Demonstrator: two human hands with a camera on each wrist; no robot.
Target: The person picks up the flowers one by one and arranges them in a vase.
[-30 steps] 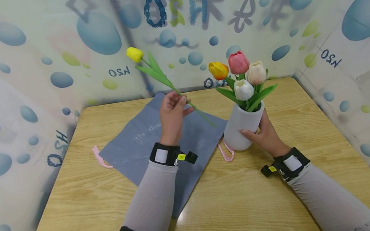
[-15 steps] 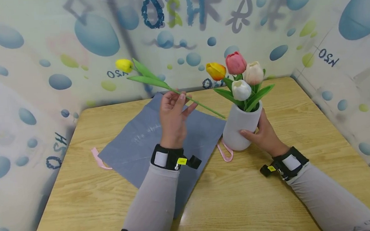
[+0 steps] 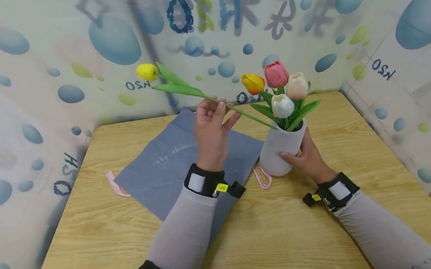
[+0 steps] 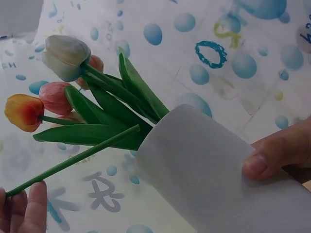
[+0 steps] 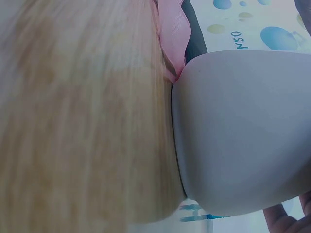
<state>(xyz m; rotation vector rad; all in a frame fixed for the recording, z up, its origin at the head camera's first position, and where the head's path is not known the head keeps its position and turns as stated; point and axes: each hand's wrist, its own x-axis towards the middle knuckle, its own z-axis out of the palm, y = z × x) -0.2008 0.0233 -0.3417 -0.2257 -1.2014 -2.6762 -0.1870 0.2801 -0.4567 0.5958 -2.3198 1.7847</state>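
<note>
Between thumb and fingers, my left hand (image 3: pixel 211 138) pinches the green stem of a yellow tulip (image 3: pixel 147 72), which slants with its bloom up to the left. The stem's bare lower end (image 4: pixel 97 147) overlaps the vase's rim in the head view. My right hand (image 3: pixel 311 157) grips the white vase (image 3: pixel 273 154) from the right side, its thumb (image 4: pixel 256 165) on the front wall. Out of the vase rise an orange-yellow tulip (image 3: pixel 253 83), a pink tulip (image 3: pixel 276 74), a cream tulip (image 3: pixel 298 85) and a white tulip (image 3: pixel 282 106) with green leaves. Their lower stems are hidden inside.
A blue-grey sheet (image 3: pixel 154 162) lies flat under my left arm on the wooden table (image 3: pixel 279 232). Pink ribbon (image 3: pixel 263 177) shows beside the vase's base, and another ribbon end (image 3: pixel 115 184) at the sheet's left. A patterned backdrop (image 3: pixel 210 37) stands behind the table.
My left hand has moved right, bringing the stem's lower end from over the sheet to the vase's rim. The yellow tulip now leans flatter. My right hand has stayed on the vase.
</note>
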